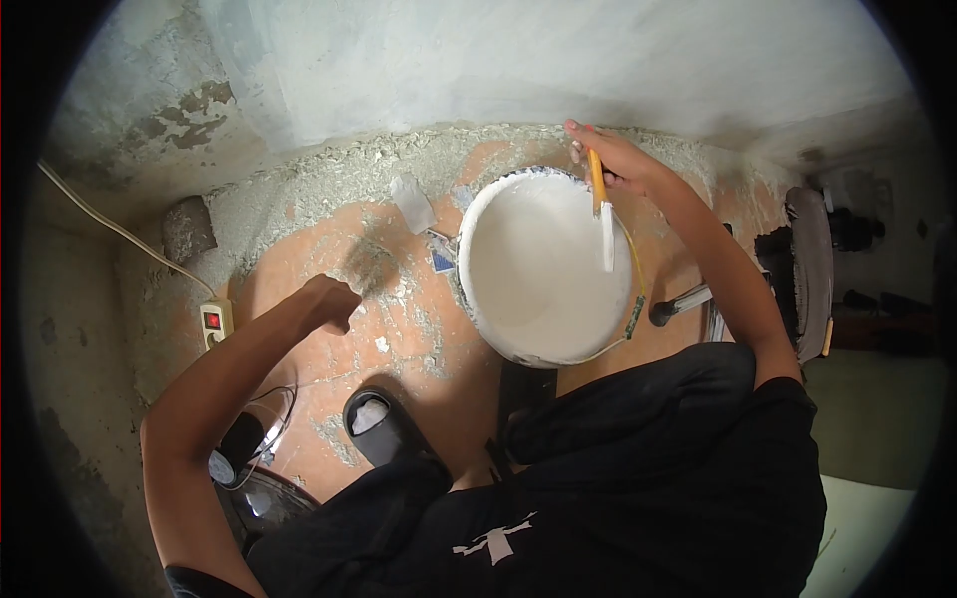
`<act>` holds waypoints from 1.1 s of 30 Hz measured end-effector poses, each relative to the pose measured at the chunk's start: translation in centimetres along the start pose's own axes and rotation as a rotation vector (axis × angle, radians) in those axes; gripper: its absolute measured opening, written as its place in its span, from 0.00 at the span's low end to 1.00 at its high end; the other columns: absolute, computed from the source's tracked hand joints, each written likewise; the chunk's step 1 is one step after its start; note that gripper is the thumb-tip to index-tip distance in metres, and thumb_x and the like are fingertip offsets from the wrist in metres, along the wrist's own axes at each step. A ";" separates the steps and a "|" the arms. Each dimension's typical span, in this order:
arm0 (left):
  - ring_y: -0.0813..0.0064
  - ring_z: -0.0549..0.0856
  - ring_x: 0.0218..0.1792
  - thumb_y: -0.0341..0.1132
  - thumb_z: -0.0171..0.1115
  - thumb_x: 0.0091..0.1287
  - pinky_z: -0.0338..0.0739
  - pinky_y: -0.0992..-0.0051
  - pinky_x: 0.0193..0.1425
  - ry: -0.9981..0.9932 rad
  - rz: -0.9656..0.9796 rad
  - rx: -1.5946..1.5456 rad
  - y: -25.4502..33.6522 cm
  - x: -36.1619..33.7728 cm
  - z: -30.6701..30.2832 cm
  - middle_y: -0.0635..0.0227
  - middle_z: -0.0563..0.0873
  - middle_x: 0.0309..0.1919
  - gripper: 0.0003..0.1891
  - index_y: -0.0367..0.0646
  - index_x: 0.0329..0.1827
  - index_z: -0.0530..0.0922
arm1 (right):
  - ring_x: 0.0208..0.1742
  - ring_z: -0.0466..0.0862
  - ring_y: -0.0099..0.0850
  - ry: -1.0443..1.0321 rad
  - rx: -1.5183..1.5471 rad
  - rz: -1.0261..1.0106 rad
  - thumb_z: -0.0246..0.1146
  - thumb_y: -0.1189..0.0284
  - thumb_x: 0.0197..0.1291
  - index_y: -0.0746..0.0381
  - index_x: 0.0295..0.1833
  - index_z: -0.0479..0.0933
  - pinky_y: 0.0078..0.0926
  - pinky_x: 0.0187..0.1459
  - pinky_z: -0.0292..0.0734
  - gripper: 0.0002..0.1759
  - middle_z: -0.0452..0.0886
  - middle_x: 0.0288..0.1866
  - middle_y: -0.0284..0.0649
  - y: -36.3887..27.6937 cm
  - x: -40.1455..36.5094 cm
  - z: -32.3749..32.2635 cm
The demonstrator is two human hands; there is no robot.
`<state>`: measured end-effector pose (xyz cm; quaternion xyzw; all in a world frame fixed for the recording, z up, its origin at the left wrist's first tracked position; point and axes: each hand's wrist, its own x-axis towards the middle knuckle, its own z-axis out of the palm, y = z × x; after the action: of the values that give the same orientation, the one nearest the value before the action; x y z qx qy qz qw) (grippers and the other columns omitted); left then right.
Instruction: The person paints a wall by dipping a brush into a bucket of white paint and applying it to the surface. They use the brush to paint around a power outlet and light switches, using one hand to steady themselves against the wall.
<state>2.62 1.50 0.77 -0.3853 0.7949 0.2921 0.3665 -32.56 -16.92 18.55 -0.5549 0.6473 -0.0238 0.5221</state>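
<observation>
My right hand (pixel 616 159) grips the orange-yellow handle of a paintbrush (pixel 606 224). Its lower end is coated white and points down over the right side of a round bucket (pixel 467 269). Pale, white liquid paint (pixel 543 264) fills much of the bucket, and white smears cover the rim. The bucket's thin wire handle (pixel 638 309) hangs at its right side. Over the floor to the left, apart from the bucket, my left hand (pixel 334 302) is curled closed, with nothing visible in it.
Flaked plaster (pixel 289 209) litters the orange tiled floor along the wall (pixel 478 70). A power strip (pixel 215 319) with a cable lies at left. Right of the bucket rests another brush-like tool (pixel 683 304). A dark round object (pixel 264 498) sits at lower left.
</observation>
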 end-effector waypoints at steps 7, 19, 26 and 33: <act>0.61 0.85 0.43 0.42 0.65 0.51 0.78 0.64 0.45 -0.005 0.003 0.017 -0.2 0.3 0.6 0.62 0.86 0.37 0.17 0.47 0.43 0.79 | 0.11 0.63 0.16 0.055 -0.188 -0.130 0.57 0.38 0.56 0.56 0.21 0.66 0.14 0.14 0.55 0.32 0.64 0.12 0.27 -0.4 0.1 0.6; 0.60 0.84 0.44 0.41 0.65 0.51 0.78 0.63 0.45 -0.014 -0.011 -0.002 0.0 0.0 0.2 0.61 0.85 0.38 0.17 0.47 0.43 0.78 | 0.10 0.61 0.17 0.219 -0.324 -0.222 0.61 0.43 0.57 0.54 0.19 0.60 0.17 0.13 0.55 0.30 0.61 0.12 0.27 0.4 1.0 2.2; 0.67 0.80 0.46 0.36 0.59 0.59 0.75 0.65 0.51 0.278 0.347 -1.080 4.2 -1.2 -2.4 0.60 0.79 0.46 0.19 0.40 0.52 0.73 | 0.10 0.61 0.19 0.179 -0.269 -0.151 0.60 0.41 0.57 0.54 0.19 0.61 0.19 0.12 0.54 0.31 0.61 0.11 0.28 0.2 0.6 1.9; 0.73 0.77 0.49 0.34 0.55 0.64 0.71 0.70 0.56 0.341 0.467 -2.017 10.9 -2.4 -6.1 0.65 0.77 0.45 0.16 0.41 0.54 0.68 | 0.10 0.63 0.21 0.132 -0.316 -0.219 0.59 0.38 0.54 0.56 0.15 0.61 0.22 0.13 0.57 0.35 0.63 0.10 0.30 0.8 1.7 2.0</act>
<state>-7.54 3.72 8.10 -0.3853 0.2786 0.8245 -0.3068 -31.44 -16.76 16.09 -0.6943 0.6115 -0.0151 0.3793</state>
